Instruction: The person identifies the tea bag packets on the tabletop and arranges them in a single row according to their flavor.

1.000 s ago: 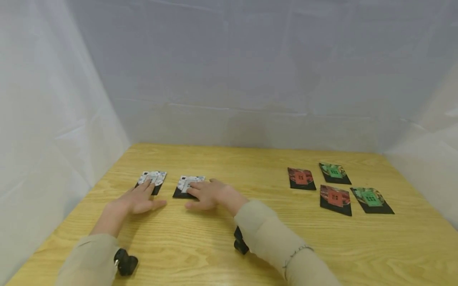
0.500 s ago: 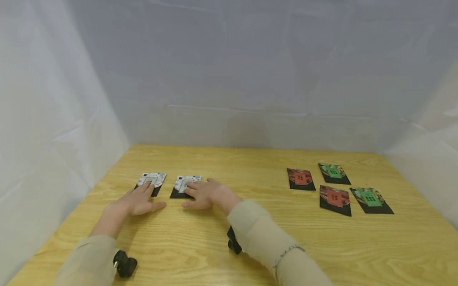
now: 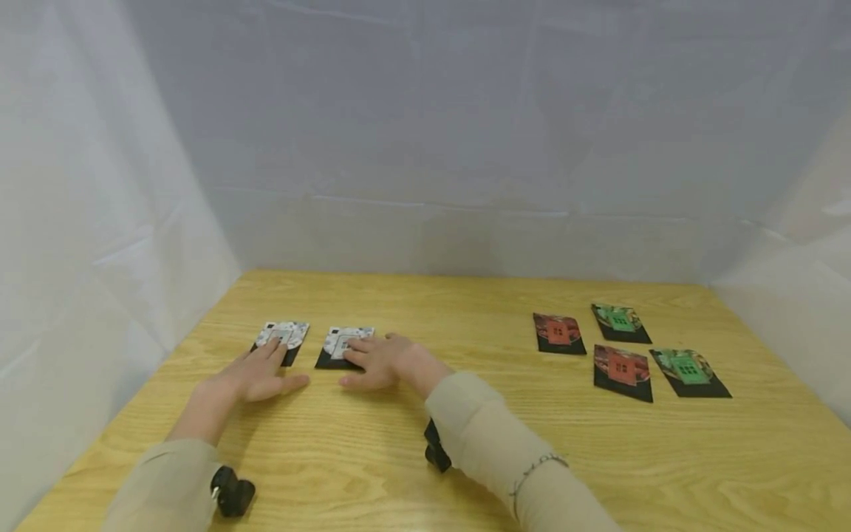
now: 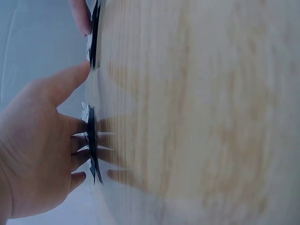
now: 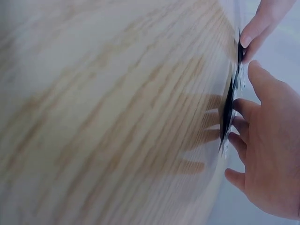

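Note:
Two flat packets, white-patterned above and black below, lie side by side on the left part of the table. My left hand rests its straight fingertips on the left packet, thumb stretched out to the right. On the right packet lie the fingertips of my right hand, its thumb just in front of it. In the left wrist view the left hand touches the thin packet from above. The right wrist view has the right hand touching its packet likewise. Fingers partly cover both packets.
On the right of the wooden table lie two red packets and two green packets. White sheeting closes off the back and both sides. A small black device is on each wrist.
My right hand has slid the right packet slightly left, toward the other one, then stayed nearly still. The left hand has kept its place on the left packet.

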The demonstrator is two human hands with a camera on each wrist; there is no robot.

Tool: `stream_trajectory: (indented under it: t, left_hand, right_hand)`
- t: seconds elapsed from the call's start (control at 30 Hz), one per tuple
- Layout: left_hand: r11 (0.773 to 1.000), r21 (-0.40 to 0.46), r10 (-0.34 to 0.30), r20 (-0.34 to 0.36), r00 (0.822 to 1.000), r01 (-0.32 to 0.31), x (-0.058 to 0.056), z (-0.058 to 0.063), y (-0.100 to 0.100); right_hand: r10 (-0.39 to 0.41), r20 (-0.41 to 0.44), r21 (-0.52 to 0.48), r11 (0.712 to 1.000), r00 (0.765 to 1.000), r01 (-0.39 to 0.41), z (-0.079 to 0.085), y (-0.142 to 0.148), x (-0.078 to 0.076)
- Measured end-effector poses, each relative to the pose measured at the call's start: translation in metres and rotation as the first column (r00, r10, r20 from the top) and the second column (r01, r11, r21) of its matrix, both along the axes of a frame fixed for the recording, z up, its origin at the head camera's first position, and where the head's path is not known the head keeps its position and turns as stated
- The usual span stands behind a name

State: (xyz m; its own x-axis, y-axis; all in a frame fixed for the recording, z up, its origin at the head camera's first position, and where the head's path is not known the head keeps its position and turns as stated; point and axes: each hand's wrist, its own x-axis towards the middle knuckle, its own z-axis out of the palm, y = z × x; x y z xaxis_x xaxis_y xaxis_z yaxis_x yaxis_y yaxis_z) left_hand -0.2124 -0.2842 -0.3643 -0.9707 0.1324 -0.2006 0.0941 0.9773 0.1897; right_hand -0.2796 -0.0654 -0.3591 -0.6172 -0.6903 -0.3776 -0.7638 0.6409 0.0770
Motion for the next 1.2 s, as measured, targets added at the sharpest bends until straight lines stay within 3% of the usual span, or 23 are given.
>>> stream_trajectory:
  t: [0.2, 0.43, 0.9, 1.2]
  left_hand:
    - [1.000, -0.003, 0.002, -0.004, 1.000, -0.002, 0.000, 0.000, 0.001]
    - [1.000, -0.009, -0.008, 0.000, 1.000, 0.008, 0.000, -0.002, -0.001]
    - [1.000, -0.008, -0.006, -0.001, 1.000, 0.006, -0.003, -0.001, -0.002]
    - [1.000, -0.023, -0.021, -0.012, 1.000, 0.020, -0.003, -0.004, -0.002]
  right_hand:
    - [0.018, -0.015, -0.027, 0.999, 1.000, -0.018, 0.000, 0.002, -0.002]
    - [0.036, -0.015, -0.135, 0.990, 0.999, -0.038, 0.004, 0.026, -0.011]
    - [-0.075, 0.021, -0.196, 0.977, 0.997, 0.077, 0.013, 0.084, -0.039]
    - [-0.125, 0.057, -0.252, 0.958, 0.991, 0.135, 0.019, 0.122, -0.049]
